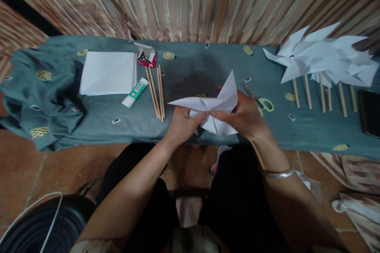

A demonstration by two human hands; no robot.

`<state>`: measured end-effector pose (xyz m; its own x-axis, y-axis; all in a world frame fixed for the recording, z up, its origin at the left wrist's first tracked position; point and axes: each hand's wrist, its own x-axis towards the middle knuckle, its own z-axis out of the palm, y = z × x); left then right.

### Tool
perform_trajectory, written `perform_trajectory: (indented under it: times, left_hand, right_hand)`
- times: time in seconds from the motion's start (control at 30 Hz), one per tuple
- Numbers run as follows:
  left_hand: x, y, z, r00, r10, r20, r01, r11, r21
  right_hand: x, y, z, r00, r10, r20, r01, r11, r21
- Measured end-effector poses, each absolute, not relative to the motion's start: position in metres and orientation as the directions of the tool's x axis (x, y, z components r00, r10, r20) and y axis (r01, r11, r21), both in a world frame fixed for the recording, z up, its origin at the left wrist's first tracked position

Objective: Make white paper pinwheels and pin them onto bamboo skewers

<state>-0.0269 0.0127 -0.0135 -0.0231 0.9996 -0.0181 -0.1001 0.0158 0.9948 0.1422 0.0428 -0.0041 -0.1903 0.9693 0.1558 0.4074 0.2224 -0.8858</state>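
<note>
A white paper pinwheel [227, 91] is held up over the front of the cloth-covered table, its points folded in toward the centre. My left hand [181, 123] grips its left side, thumb pressed near the middle. On the other side my right hand [247, 115] pinches it, with that thumb also at the centre. The two thumb tips nearly meet there, and the fingers underneath are mostly hidden by paper. Just beyond my right hand lie scissors [266, 104] with pale green handles, partly covered by the hand. No stick shows on this pinwheel.
Left on the table [97, 120] are a paper stack [108, 73], a glue stick [135, 92], several wooden sticks [161, 93] and an open red box [147, 56] of small metal pieces. Several finished pinwheels [314, 55] on sticks lie at right, near a dark phone [369, 112].
</note>
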Motion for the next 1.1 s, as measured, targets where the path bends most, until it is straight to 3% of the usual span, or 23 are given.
perform_trajectory:
  times: [0.7,1.1]
  left_hand:
    - [-0.032,0.0158,-0.02,0.006,1.0,-0.009,-0.106,0.01,0.994]
    - [-0.0346,0.0146,-0.0137,0.027,0.998,-0.05,-0.093,0.052,0.994]
  right_hand:
    - [0.1334,0.0401,0.0009,-0.177,0.984,-0.008,0.357,0.057,-0.932]
    - [0.1335,0.0414,-0.001,-0.194,0.981,0.013,0.319,0.076,-0.945]
